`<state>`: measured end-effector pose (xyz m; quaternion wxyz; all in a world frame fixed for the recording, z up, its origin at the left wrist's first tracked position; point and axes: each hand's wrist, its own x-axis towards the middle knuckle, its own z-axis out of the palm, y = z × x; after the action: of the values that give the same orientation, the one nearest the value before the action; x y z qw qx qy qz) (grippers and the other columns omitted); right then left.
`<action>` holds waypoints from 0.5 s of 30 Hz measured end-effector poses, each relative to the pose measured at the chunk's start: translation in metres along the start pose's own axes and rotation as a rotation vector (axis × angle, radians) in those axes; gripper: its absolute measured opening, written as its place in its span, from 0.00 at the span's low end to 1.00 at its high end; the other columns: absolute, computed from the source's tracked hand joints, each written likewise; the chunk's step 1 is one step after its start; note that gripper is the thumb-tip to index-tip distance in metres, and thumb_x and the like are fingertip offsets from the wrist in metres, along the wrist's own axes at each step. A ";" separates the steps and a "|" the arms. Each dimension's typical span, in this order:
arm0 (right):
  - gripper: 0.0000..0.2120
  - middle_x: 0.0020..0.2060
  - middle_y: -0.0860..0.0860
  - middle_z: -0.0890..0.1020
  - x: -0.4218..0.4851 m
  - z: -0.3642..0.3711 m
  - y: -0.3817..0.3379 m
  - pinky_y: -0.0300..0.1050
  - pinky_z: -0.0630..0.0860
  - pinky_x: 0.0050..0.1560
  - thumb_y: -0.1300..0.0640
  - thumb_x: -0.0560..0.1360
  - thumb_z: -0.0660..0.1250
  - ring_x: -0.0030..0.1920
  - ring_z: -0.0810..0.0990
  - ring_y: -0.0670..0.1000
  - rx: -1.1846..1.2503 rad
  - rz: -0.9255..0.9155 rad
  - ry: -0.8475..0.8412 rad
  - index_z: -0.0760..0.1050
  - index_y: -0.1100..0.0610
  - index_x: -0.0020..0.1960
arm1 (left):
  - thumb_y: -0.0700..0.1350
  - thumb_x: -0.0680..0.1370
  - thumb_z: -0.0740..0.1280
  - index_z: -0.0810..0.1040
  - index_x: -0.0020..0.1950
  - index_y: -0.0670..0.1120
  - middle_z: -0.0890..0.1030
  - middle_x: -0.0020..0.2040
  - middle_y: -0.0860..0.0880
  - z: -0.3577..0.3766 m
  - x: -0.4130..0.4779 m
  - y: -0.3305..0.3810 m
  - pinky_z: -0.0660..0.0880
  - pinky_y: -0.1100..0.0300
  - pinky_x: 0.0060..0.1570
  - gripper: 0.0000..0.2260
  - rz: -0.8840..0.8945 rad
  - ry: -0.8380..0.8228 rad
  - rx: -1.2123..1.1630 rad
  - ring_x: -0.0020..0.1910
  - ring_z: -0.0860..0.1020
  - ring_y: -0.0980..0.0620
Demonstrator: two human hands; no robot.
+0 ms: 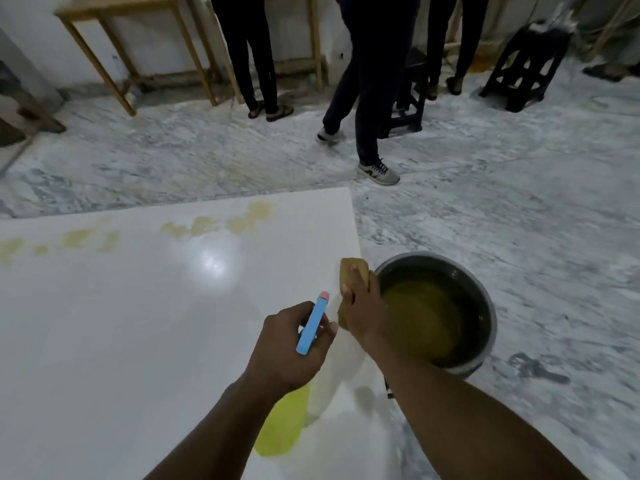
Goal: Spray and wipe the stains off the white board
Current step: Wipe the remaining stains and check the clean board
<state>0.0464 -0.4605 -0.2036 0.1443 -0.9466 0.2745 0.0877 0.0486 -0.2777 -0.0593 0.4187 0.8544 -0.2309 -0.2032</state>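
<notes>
The board point(138, 323) lies flat on a marbled floor point(519, 202) and fills the lower left of the frame, its right edge running from the centre down toward the lower right. A row of yellow-brown stains point(204, 226) stretches along its far edge, from the left border toward the upper right corner of the board. The left hand point(291, 344), at lower centre, grips a bottle point(284, 424) with its fingers curled round the blue spray head. The head's long axis runs steeply up the frame, leaning slightly right, and the pink nozzle point(323, 295) points away from the camera toward the stained edge. The bottle's pale body hangs below the hand, with yellow-green liquid showing in it. The right hand point(363, 313), just right of the left, grips a brown sponge point(353, 271) from above. The sponge's long axis also runs up the frame, and it sits at the board's right edge. Just right of it a round metal pot point(491, 317) stands on the floor, holding murky yellow-green liquid. At the top of the frame are several people's legs point(367, 81), a black stool point(530, 64) at upper right and a wooden table point(121, 29) at upper left.
</notes>
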 end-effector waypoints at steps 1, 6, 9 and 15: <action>0.38 0.80 0.56 0.49 -0.026 0.004 0.003 0.52 0.69 0.70 0.43 0.80 0.59 0.78 0.56 0.60 0.007 0.005 0.001 0.41 0.51 0.80 | 0.52 0.79 0.74 0.81 0.44 0.50 0.82 0.39 0.51 0.001 -0.016 -0.002 0.84 0.41 0.37 0.08 0.005 0.005 0.005 0.33 0.83 0.41; 0.33 0.80 0.55 0.48 -0.163 0.040 0.019 0.54 0.68 0.70 0.43 0.82 0.55 0.76 0.61 0.61 0.124 -0.010 0.043 0.41 0.47 0.80 | 0.49 0.80 0.74 0.81 0.46 0.45 0.83 0.39 0.43 0.004 -0.124 -0.011 0.85 0.46 0.38 0.09 0.003 0.001 0.048 0.32 0.84 0.39; 0.29 0.80 0.53 0.50 -0.237 0.051 0.022 0.57 0.70 0.68 0.45 0.83 0.50 0.75 0.63 0.60 0.306 0.072 0.057 0.41 0.43 0.80 | 0.48 0.80 0.74 0.80 0.46 0.44 0.81 0.36 0.45 0.006 -0.184 -0.016 0.83 0.61 0.32 0.09 -0.017 -0.022 0.030 0.31 0.85 0.41; 0.22 0.80 0.49 0.54 -0.348 0.070 0.033 0.62 0.68 0.70 0.39 0.82 0.49 0.74 0.65 0.58 0.464 0.056 -0.011 0.44 0.26 0.72 | 0.48 0.80 0.74 0.80 0.44 0.43 0.79 0.32 0.49 0.011 -0.262 -0.026 0.86 0.48 0.37 0.10 -0.007 -0.073 0.028 0.29 0.84 0.41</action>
<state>-0.2678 -0.2926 -0.1918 0.3570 -0.8796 0.3128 0.0317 -0.1641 -0.1224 -0.0466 0.3974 0.8530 -0.2459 -0.2324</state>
